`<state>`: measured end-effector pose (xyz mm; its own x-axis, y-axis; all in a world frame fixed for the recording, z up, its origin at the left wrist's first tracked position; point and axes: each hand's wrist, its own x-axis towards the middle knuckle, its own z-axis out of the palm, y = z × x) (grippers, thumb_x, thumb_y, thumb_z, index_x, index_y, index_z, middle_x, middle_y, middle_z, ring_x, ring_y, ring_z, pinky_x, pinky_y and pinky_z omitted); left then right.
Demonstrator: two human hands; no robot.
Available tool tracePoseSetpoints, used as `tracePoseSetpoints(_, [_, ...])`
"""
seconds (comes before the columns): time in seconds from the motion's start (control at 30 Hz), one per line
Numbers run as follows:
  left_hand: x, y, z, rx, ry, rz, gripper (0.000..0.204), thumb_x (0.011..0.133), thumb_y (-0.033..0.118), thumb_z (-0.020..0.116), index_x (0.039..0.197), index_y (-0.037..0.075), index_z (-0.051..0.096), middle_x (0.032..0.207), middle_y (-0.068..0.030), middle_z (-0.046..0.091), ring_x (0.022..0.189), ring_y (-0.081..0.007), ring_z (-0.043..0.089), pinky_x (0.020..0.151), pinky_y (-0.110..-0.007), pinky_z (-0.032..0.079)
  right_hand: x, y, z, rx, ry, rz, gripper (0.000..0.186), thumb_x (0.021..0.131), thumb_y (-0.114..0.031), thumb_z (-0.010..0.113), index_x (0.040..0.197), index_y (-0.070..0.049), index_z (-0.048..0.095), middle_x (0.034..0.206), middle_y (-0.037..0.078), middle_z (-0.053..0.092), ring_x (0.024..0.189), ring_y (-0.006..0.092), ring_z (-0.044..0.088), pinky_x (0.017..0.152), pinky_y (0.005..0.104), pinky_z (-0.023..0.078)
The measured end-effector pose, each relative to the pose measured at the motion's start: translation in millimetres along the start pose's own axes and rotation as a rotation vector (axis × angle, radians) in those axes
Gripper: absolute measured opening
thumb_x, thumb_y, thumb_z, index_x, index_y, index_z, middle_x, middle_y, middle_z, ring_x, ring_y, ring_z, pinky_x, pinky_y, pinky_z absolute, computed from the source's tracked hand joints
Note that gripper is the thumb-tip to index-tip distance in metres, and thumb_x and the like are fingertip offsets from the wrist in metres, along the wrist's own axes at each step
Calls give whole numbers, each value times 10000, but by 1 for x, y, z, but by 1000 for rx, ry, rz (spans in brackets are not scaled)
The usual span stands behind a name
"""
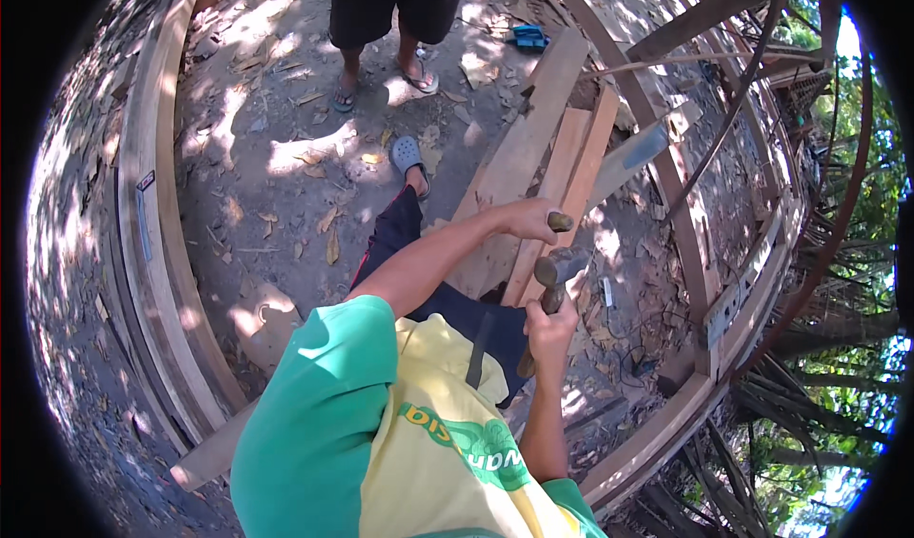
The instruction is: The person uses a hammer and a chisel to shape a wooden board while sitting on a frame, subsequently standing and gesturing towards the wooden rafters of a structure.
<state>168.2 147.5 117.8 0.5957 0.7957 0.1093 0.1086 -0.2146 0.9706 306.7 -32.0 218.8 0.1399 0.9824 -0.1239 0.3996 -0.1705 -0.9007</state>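
My left hand [533, 220] is closed round a tool with a rounded brown handle end [560, 222] poking out; the rest of that tool is hidden by the fist, perhaps a chisel. Close below it, my right hand [552, 328] grips a hammer [562, 268] by its wooden handle, its dark head up near the left hand but apart from the handle end. Both hands are above timber pieces lying at my front: a wide plank [529, 124] and narrower reddish boards [574, 171].
Another person [398, 14] in dark shorts and flip-flops stands ahead. Long beams [157, 205] run along the left, and a wooden frame [657, 129] along the right. A blue object [529, 37] lies beyond the plank. Dry leaves litter the dirt ground.
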Motion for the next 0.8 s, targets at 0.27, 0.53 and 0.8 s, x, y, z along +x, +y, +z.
tracePoseSetpoints(0.27, [-17,-35,-70,-209,38,33,176,856,103,741,844,43,576,747,24,568,658,-88,534,641,-279,464,-9,21,1,76,-39,229,105,865,-40,670,888,-17,570,648,13,533,479,95,508,451,283,404])
tracePoseSetpoints(0.53, [-9,-17,-50,-12,-60,33,179,817,151,759,839,46,615,708,13,578,677,-85,539,583,-310,444,-3,-9,-7,188,9,149,150,867,-79,701,882,1,575,648,23,558,493,103,532,463,270,410])
tracePoseSetpoints(0.8, [-16,1,-52,-152,-104,-37,185,804,147,750,826,42,599,653,8,532,597,-93,491,541,-330,397,9,-74,-57,278,188,-52,159,858,-2,681,942,-16,547,641,48,535,503,138,517,497,281,440])
